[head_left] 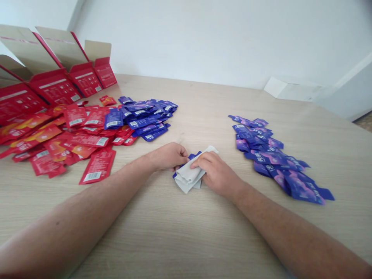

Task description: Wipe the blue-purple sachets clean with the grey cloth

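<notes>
At the middle of the table, my right hand (218,174) grips a folded white cloth (190,173) and presses it onto a blue sachet. Most of that blue sachet (194,155) is hidden under the cloth; only its upper and left edges show. My left hand (171,157) pinches the sachet's left side, thumb and fingers closed. To the right lies a row of overlapping blue-purple sachets (271,157), printed side up. Behind my left hand is a loose pile of blue sachets (148,116), several with barcodes showing.
A heap of red and orange sachets (66,135) covers the left of the wooden table (192,232). Behind it stand several red cardboard boxes (55,87) with raised flaps. A white box (292,89) rests at the back right, near the white wall (215,42).
</notes>
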A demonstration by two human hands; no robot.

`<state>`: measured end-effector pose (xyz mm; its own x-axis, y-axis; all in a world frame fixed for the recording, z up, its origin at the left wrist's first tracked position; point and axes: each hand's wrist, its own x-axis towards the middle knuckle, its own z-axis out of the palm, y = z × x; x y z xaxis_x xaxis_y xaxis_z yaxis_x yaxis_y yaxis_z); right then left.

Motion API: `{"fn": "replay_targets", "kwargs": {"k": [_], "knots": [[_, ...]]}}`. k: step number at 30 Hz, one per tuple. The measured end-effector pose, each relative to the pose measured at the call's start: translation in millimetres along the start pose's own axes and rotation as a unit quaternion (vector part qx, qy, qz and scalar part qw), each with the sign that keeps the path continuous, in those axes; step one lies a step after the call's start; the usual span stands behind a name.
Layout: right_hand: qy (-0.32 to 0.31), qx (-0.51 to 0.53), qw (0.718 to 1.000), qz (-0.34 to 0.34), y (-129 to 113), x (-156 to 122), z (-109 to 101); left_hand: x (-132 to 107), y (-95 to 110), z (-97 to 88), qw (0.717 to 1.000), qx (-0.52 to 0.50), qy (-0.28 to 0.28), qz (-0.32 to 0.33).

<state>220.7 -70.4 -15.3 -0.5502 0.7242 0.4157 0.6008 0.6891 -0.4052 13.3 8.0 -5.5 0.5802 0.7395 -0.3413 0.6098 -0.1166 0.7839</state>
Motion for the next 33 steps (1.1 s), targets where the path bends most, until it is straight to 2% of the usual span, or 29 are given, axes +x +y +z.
{"fn": "replay_targets", "kwargs": {"k": [3, 6, 12, 17, 23, 27, 29, 33], "knots": [[-0.033, 0.006, 0.999, -0.021, -10, 0, 4, 0, -1, 0.3, 0.999, 0.027, -0.001, 0.022], [-0.061, 0.014, 0.997, -0.045, -10, 0, 4, -1, -1, 0.4, 0.998, 0.047, 0.002, 0.037], [-0.004, -0.006, 1.000, 0.006, 0, 0, 2, -3, 3, 0.2, 0.994, 0.094, 0.025, 0.045], [-0.061, 0.025, 0.996, -0.064, -13, -1, 5, -3, 4, -1.9, 0.990, 0.119, 0.017, 0.077], [-0.004, -0.002, 1.000, 0.009, -6, 1, 3, -4, 1, -1.5, 0.996, 0.068, 0.007, 0.048], [-0.050, 0.027, 0.997, -0.061, -20, -1, 7, -3, 0, -2.4, 0.995, 0.071, 0.003, 0.075], [-0.058, 0.033, 0.995, -0.072, -22, -2, 8, -3, 0, -2.7, 0.994, 0.077, 0.007, 0.079], [-0.005, 0.009, 1.000, 0.004, -13, -1, 8, -3, 0, -2.1, 0.995, 0.073, 0.013, 0.062]]}}
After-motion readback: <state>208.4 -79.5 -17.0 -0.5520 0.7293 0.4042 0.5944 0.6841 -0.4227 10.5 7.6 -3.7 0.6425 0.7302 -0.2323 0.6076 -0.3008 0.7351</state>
